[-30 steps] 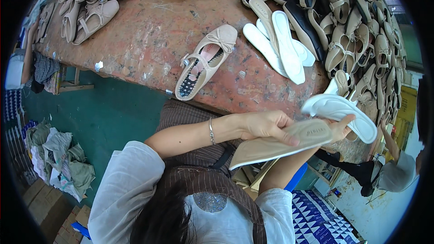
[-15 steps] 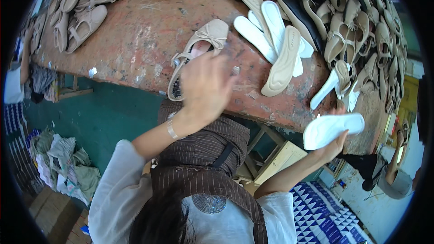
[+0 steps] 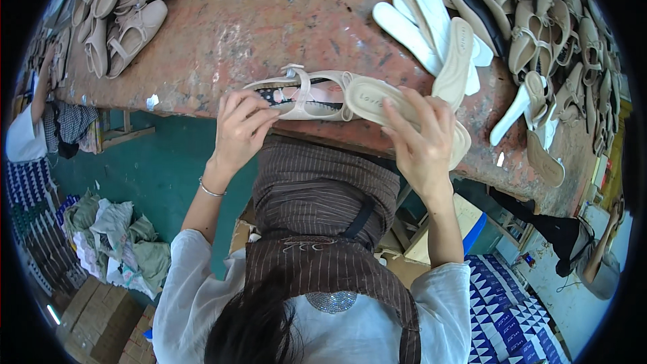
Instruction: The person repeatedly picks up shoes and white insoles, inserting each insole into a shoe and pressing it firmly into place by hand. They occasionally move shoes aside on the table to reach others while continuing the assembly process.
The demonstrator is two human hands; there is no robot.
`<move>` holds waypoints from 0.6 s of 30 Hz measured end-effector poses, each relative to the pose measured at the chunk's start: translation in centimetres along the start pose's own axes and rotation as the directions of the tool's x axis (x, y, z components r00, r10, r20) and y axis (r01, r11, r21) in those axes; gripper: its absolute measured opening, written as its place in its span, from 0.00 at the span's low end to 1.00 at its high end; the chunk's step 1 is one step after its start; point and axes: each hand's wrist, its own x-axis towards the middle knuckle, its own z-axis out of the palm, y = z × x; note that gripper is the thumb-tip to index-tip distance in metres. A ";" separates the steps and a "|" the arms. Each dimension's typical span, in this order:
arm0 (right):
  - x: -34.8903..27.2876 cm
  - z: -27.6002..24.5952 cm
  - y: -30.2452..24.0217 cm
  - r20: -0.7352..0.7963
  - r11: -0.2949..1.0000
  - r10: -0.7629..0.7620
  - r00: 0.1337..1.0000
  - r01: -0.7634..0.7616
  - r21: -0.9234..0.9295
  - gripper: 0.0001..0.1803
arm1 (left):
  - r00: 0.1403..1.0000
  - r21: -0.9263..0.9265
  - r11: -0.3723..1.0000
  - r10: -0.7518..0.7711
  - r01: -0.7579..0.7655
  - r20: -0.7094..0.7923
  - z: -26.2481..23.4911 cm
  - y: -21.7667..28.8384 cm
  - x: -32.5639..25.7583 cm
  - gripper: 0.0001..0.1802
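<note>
My left hand (image 3: 241,129) grips the toe end of a beige strapped flat shoe (image 3: 303,94), lifted just above the near edge of the worn reddish table (image 3: 269,20). My right hand (image 3: 421,140) holds a beige insole (image 3: 377,98) whose tip meets the shoe's heel opening. Both hands are over my brown striped apron (image 3: 323,189).
White and beige insoles (image 3: 431,20) lie on the table behind my right hand. Finished beige shoes (image 3: 128,13) are piled far left, many more (image 3: 559,47) along the right. Cloth scraps (image 3: 114,243) lie on the green floor. Another person's sleeve (image 3: 27,135) shows at far left.
My left hand picked the beige shoe off the table and brought it toward me. My right hand rose from below the table edge and now holds a beige insole against the shoe.
</note>
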 end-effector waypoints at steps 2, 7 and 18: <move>1.0 2.3 -0.8 -0.013 0.997 -0.071 0.997 0.071 -0.012 0.18 | 0.971 -0.084 0.976 -0.210 0.201 -0.110 0.3 0.8 -0.6 0.20; 3.5 7.6 -3.0 0.020 0.971 -0.119 0.993 0.113 0.209 0.12 | 0.740 -0.288 0.769 -0.634 0.571 -0.225 2.1 1.8 -2.7 0.42; 6.4 13.3 -6.5 0.069 0.903 -0.067 0.995 0.031 0.428 0.07 | 0.630 -0.673 0.514 -0.771 0.531 -0.092 2.9 -1.2 -1.5 0.28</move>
